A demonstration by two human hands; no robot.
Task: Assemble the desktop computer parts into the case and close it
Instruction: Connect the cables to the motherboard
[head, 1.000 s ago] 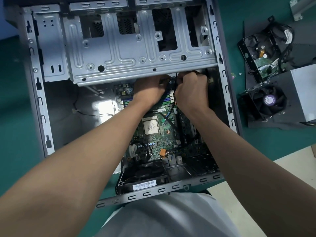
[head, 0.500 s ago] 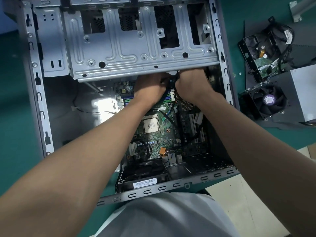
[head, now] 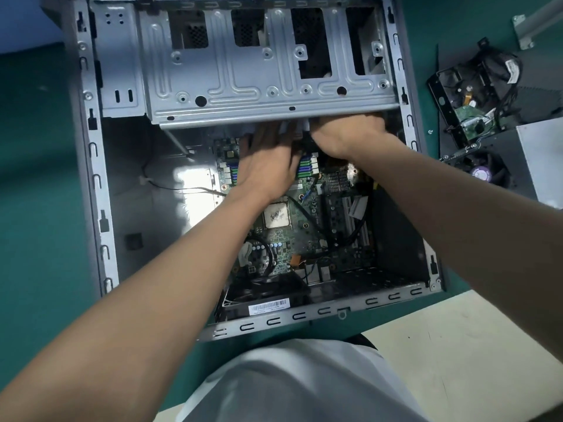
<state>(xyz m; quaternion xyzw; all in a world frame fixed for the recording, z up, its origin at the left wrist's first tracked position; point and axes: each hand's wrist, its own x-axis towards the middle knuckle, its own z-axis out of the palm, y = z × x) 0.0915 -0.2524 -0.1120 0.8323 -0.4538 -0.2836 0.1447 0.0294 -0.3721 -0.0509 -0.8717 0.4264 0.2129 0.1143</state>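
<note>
The open grey computer case point(head: 94, 184) lies on its side on the green table. Inside it sits a green motherboard point(head: 307, 226) with a bare CPU point(head: 276, 215) at its middle. A grey metal drive cage point(head: 259, 83) spans the case's far half. My left hand point(head: 268, 166) and my right hand point(head: 344, 135) are side by side at the motherboard's far edge, fingers reaching under the cage's lip. The fingertips of both hands are hidden under the cage, so what they hold cannot be told. Black cables point(head: 313, 226) run across the board.
Right of the case lie a black cooler fan point(head: 484, 172), a silver power supply box point(head: 542, 159) and a black bracket with a drive and cables point(head: 469, 95). A barcode label point(head: 268, 306) marks the case's near edge. A pale floor shows at the lower right.
Both hands have slid farther under the drive cage's lip, and the left hand looks flatter now. The view has shifted, so the case sits lower and more to the right.
</note>
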